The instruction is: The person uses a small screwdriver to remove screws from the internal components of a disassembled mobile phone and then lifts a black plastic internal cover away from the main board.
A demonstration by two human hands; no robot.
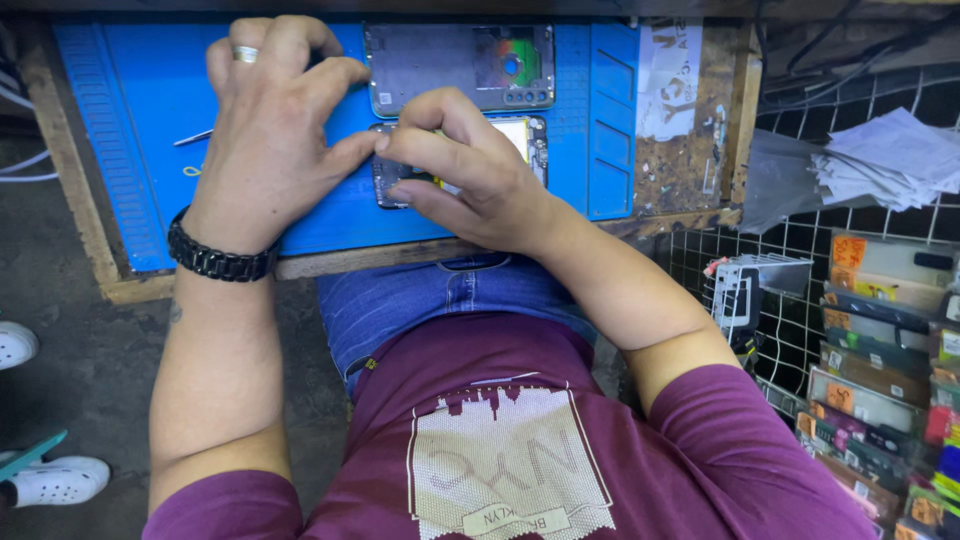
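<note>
both hands point(275, 130) point(470, 170) palm-down, fingers point(345, 150) curled, fingertips meeting, forearms angled inward

opened phone point(530, 140): mostly hidden under both hands
tool in right hand point(470, 170): too covered to tell
white shoes point(50, 480): cut off at left edge

Both the left hand point(270, 120) and right hand point(470, 170) pressed on an opened phone point(525, 140) lying on a blue mat point(150, 100), beside a detached back cover point(440, 65).
</note>
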